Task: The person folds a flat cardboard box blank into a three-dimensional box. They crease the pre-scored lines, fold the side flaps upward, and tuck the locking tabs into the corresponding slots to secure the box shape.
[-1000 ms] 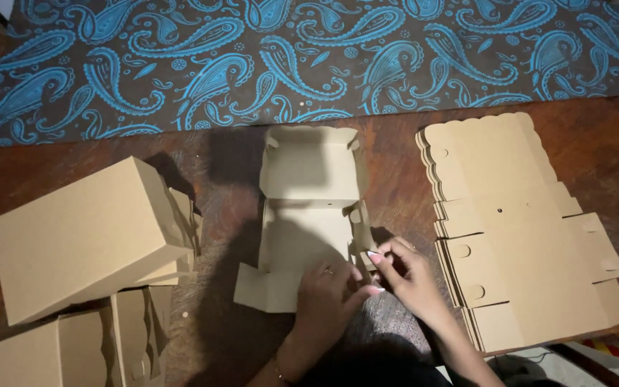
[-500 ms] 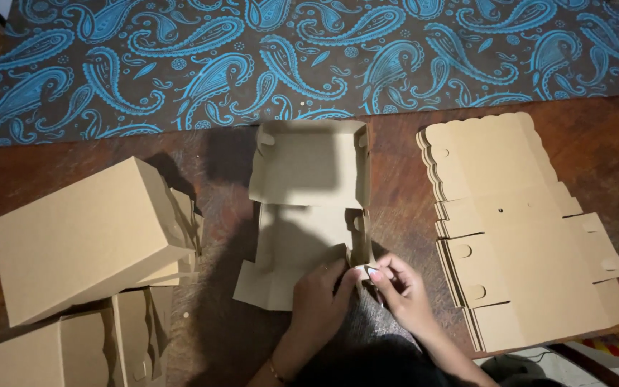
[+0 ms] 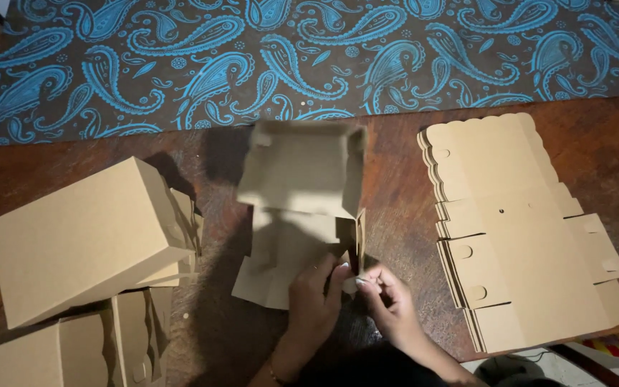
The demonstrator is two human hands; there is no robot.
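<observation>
Centre of the frame: one half-folded cardboard box [image 3: 296, 215], kraft brown, lid panel raised and blurred toward the top, base panels flat on the dark wooden counter [image 3: 395, 193]. Lower centre: left hand [image 3: 314, 297] pressed flat on the base panel, apparently to pin the box down; grip spread, clamped on nothing, just bearing on the card. Just right of it, right hand [image 3: 388, 301], fingertips pinched together on the lower end of the upright side flap [image 3: 359, 240], seemingly to hold that wall vertical along its crease. Both hands close together, nearly touching at the flap's foot.

Right half of the frame: one stack of flat box blanks [image 3: 517, 236], scalloped edges at the top, neatly piled within easy reach of the right hand; number of sheets too fine to count from the edges.

Left side: finished boxes set aside, away from the working spot. Counted: one large closed box [image 3: 84, 240] tilted on top, at least two more under and below it at the lower left, partly cut off by the frame edge; exact total not clear.

Along the top: blue paisley cloth [image 3: 309, 50] behind the counter.
</observation>
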